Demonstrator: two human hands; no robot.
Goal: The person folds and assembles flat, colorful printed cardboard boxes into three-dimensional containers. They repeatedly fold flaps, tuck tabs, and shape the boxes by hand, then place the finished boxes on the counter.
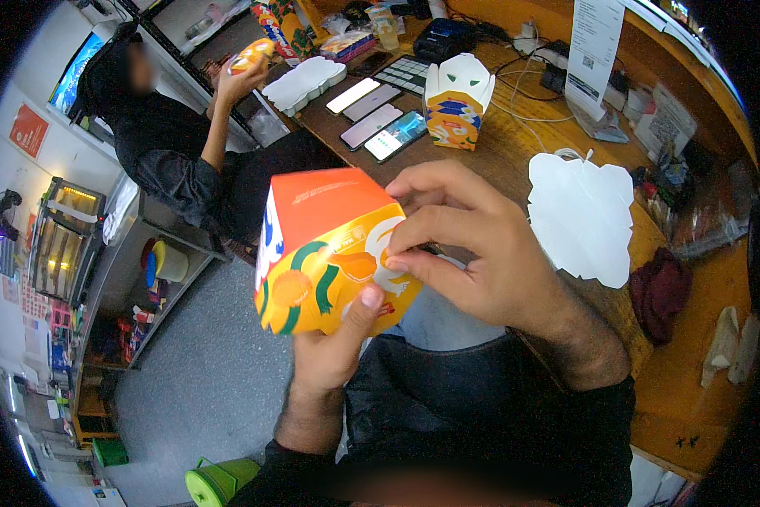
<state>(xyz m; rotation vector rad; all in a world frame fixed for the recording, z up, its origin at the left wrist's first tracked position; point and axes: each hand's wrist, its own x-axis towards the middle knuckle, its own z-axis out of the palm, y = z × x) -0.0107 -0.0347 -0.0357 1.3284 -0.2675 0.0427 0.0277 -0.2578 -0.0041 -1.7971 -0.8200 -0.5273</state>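
A folded orange and yellow paper food box [325, 220] with green stripes is held up in front of me. My left hand [329, 351] grips it from below, its thumb pressed on the printed side. At the box's right edge my right hand [473, 241] has its thumb and fingertips closed on the cardboard. Part of the right hand's fingers is hidden behind the box. On the table stands a similar box [454, 122], upright with white flaps at its top.
White flat carton blanks [579, 220] lie on the wooden table [507, 139] at the right, and another white pile [306, 83] lies farther back. Several phones [394, 135] rest between. A co-worker [164, 160] on the left holds up a small box [251, 56]. A maroon cloth [657, 296] lies far right.
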